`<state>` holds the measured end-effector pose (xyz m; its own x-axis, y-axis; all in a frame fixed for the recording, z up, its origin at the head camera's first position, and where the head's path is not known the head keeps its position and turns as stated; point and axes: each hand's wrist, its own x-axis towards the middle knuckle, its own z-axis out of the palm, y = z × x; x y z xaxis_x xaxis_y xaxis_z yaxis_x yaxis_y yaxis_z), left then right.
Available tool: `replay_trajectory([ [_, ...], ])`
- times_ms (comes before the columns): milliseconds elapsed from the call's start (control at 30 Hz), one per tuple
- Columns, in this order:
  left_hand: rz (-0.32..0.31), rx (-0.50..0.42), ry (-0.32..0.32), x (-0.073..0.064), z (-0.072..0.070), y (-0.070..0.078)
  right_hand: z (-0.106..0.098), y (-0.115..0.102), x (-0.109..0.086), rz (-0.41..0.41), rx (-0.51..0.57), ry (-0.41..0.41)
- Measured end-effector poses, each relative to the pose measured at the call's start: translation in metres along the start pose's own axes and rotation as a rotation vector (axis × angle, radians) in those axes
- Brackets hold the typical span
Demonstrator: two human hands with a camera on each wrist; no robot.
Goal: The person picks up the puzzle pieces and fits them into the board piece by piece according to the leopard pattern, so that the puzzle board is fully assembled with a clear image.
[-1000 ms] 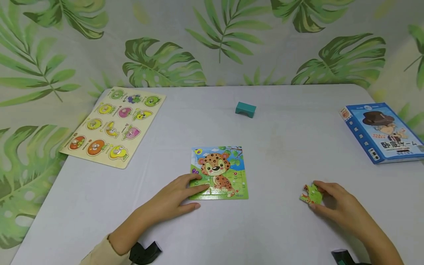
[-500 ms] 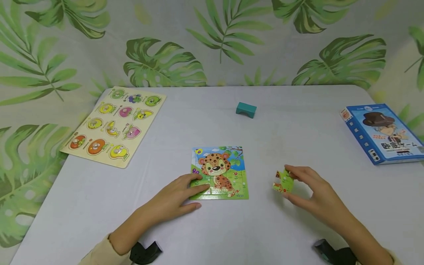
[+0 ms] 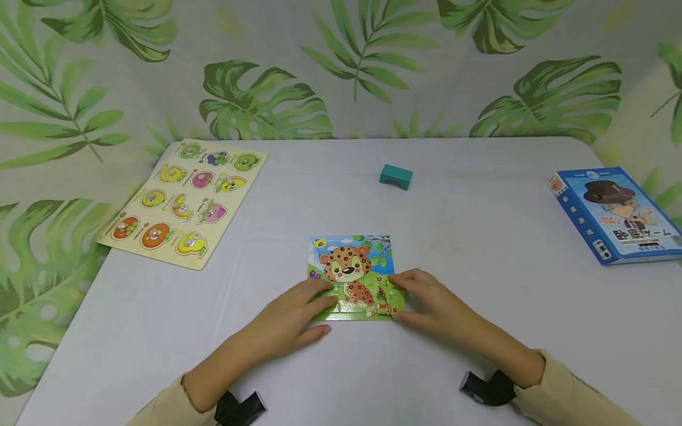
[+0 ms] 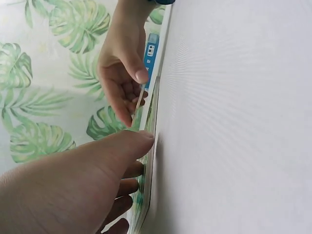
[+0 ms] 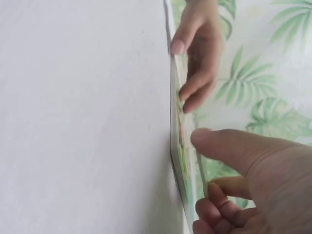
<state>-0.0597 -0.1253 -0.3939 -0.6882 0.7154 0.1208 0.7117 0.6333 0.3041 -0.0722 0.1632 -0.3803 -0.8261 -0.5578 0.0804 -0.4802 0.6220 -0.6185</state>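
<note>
A square jigsaw puzzle (image 3: pixel 348 257) with a spotted leopard cub lies flat near the middle of the table. My left hand (image 3: pixel 290 310) rests at its lower left, fingertips on the picture and thumb beside the near edge. At the lower right, my right hand (image 3: pixel 439 305) pinches a green jigsaw piece (image 3: pixel 395 297) between thumb and fingers. The piece overlaps the puzzle's right edge in the head view. Seen edge-on in the right wrist view, the piece (image 5: pixel 202 170) is held close over the puzzle, tilted slightly to it.
A fruit knob-puzzle board (image 3: pixel 181 204) lies at the back left. Toward the back stands a small teal arch block (image 3: pixel 396 176). A blue box (image 3: pixel 620 216) with a cartoon figure is at the right edge. Leaf-patterned cloth (image 3: pixel 362 71) hangs behind the white table.
My right hand has carried the jigsaw piece leftward from the right of the table to the puzzle's lower right. My left hand has shifted very slightly right.
</note>
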Motion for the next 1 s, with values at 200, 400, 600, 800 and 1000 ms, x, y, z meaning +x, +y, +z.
replay_trajectory([
  [200,0.019,-0.031,-0.026,0.007,0.000,0.006,0.008,-0.001,0.015,-0.020,-0.015,-0.074],
  [400,0.041,0.100,-0.048,0.014,0.005,0.014,0.009,0.002,0.022,-0.026,-0.012,-0.115],
  [600,0.044,0.242,-0.048,0.020,0.007,0.028,0.008,0.003,0.023,-0.025,-0.005,-0.130],
  [800,0.019,0.329,-0.064,0.021,0.006,0.034,0.006,0.003,0.022,-0.058,-0.097,-0.108],
  [1000,0.029,0.273,-0.076,0.021,0.005,0.026,0.001,0.006,0.014,-0.038,-0.085,-0.184],
])
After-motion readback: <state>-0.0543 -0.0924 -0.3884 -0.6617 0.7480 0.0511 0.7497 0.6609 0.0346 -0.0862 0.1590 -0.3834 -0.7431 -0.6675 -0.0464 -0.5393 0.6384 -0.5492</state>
